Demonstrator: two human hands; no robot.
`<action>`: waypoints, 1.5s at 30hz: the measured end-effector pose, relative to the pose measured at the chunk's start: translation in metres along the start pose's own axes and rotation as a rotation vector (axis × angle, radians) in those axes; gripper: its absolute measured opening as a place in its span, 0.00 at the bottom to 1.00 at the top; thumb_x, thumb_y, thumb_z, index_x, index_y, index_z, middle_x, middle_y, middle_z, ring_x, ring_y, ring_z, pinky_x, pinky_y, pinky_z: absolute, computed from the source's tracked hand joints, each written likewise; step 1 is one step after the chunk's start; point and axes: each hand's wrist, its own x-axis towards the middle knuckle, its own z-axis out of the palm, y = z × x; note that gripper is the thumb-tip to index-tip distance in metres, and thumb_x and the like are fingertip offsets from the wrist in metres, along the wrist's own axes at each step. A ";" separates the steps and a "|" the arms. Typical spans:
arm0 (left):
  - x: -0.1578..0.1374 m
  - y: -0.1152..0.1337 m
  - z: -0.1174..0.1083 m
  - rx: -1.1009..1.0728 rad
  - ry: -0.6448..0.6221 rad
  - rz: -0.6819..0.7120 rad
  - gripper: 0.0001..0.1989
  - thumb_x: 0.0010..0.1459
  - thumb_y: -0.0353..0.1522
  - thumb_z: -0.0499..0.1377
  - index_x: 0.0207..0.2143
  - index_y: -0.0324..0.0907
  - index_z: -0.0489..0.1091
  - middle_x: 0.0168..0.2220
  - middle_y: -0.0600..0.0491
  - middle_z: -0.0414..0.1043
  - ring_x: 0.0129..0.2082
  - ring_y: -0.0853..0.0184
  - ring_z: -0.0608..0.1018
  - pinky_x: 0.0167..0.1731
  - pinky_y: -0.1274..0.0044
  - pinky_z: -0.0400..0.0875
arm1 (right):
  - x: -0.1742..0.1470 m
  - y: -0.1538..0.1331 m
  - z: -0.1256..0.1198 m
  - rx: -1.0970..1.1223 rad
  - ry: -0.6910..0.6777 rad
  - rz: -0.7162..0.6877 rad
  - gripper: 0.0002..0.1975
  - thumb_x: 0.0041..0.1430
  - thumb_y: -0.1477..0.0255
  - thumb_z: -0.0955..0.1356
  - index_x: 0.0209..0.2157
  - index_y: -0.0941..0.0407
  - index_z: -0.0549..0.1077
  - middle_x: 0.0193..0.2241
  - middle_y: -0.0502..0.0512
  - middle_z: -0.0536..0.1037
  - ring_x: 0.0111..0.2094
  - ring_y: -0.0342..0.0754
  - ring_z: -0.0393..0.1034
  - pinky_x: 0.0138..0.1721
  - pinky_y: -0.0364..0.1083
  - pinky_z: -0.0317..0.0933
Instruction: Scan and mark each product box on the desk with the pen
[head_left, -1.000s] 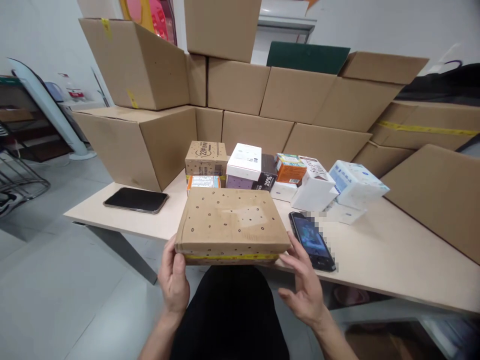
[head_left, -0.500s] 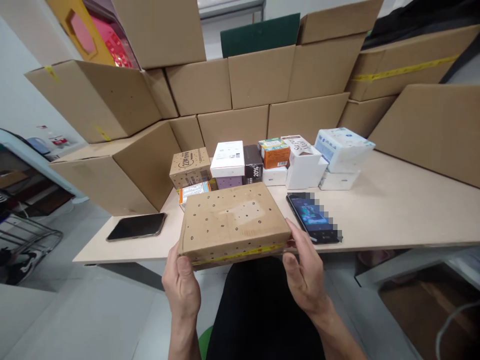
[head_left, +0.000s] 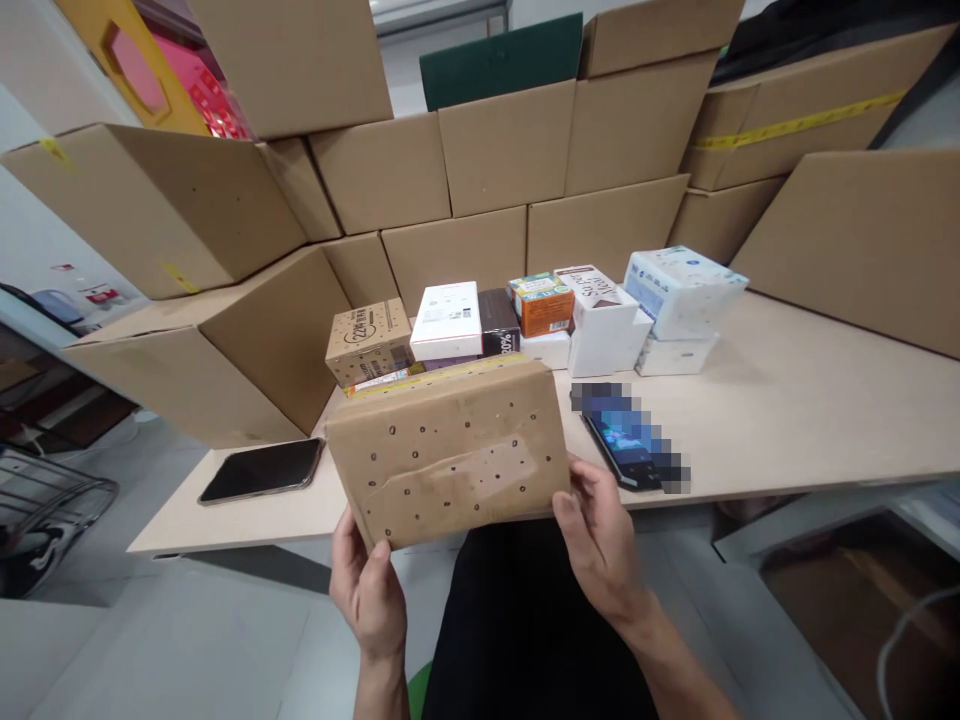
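Between my two hands is a flat brown cardboard box dotted with small dark rings, with yellow tape along its far upper edge. It is held tilted, its broad face turned toward me, over the table's front edge. My left hand grips the lower left corner, thumb on the face and fingers behind. On the right side edge, my right hand holds the box with its thumb in front; some of its fingers are hidden. Behind the box stand a brown printed carton, a white box and an orange box.
A dark phone lies on the table at the left, and a lit handheld device at the right. Further back are a tall white box and white-blue packs. Large stacked cartons wall the table's rear.
The brown box has been tipped up, so its dotted face now turns toward me and the yellow tape has gone from the near edge to the far one. The view has shifted slightly.
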 end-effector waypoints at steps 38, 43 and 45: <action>0.023 0.021 0.003 0.086 -0.007 -0.137 0.29 0.63 0.42 0.59 0.65 0.50 0.61 0.63 0.47 0.66 0.62 0.55 0.69 0.60 0.65 0.64 | 0.064 0.007 -0.039 -0.456 0.009 -0.327 0.07 0.66 0.72 0.63 0.42 0.56 0.72 0.32 0.55 0.78 0.31 0.47 0.74 0.34 0.46 0.69; 0.030 0.042 0.015 0.159 0.052 -0.115 0.31 0.64 0.48 0.55 0.66 0.50 0.59 0.65 0.48 0.63 0.62 0.55 0.68 0.57 0.67 0.64 | 0.052 -0.012 -0.020 0.175 0.077 -0.026 0.14 0.69 0.63 0.63 0.53 0.51 0.70 0.49 0.57 0.79 0.43 0.48 0.78 0.45 0.49 0.73; 0.030 0.046 0.020 0.141 0.034 -0.100 0.32 0.64 0.50 0.53 0.66 0.48 0.60 0.64 0.47 0.64 0.61 0.56 0.68 0.56 0.68 0.64 | 0.051 -0.022 -0.013 0.303 0.050 0.015 0.14 0.69 0.62 0.63 0.53 0.50 0.71 0.51 0.57 0.78 0.49 0.49 0.76 0.50 0.51 0.71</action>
